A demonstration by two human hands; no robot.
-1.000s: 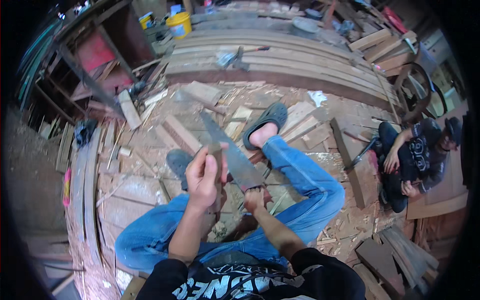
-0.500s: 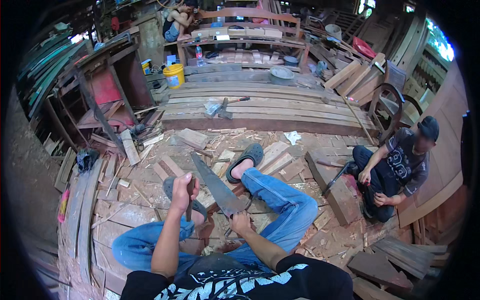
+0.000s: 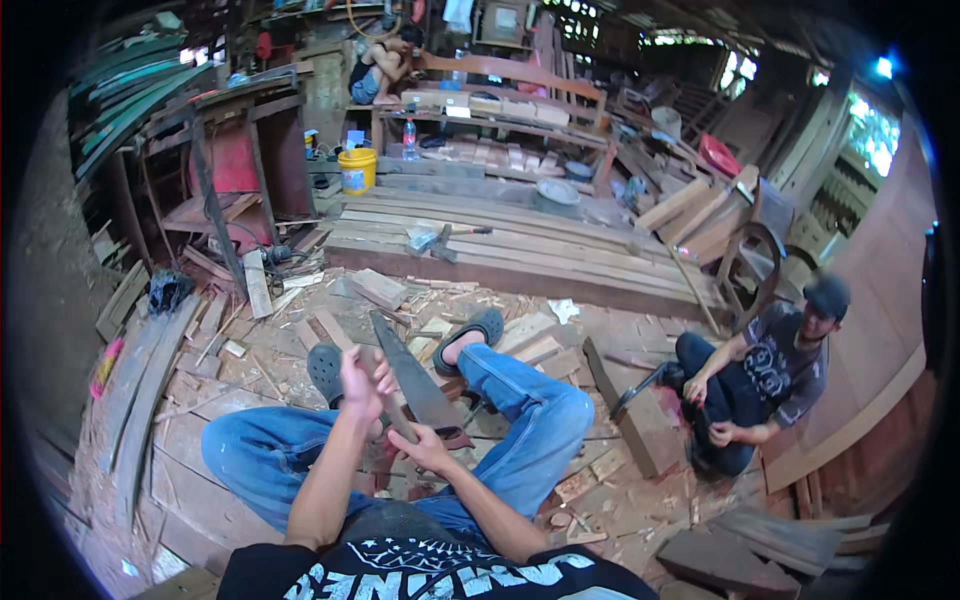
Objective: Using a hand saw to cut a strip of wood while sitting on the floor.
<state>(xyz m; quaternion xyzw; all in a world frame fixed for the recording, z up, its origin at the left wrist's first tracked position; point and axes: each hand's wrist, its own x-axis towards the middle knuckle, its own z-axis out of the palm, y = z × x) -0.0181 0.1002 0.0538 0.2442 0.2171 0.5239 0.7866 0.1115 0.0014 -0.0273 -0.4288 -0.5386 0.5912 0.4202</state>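
Note:
A short, narrow piece of wood [image 3: 395, 403] is held slantwise between my two hands, above the floor between my legs. My left hand [image 3: 364, 384] is closed around its upper part. The fingers of my right hand [image 3: 426, 449] grip its lower end. Just right of the piece, a handsaw [image 3: 418, 380] lies with its wide grey blade pointing away from me. Its reddish-brown handle [image 3: 455, 438] is next to my right hand, which is apart from it as far as I can see. My feet, in dark clogs [image 3: 484, 326], are on either side of the blade.
Offcuts and shavings litter the floor. Ahead lie long stacked planks [image 3: 500, 242] with a hammer [image 3: 445, 240] on top. A thick beam [image 3: 630, 410] lies right, beside a seated co-worker [image 3: 765, 375]. Another person [image 3: 384, 68] crouches at the back near a yellow bucket [image 3: 357, 171].
My right hand has left the saw and moved left onto the wood's lower end. The piece, held upright in my left hand before, now slants between both hands. The view has shifted slightly.

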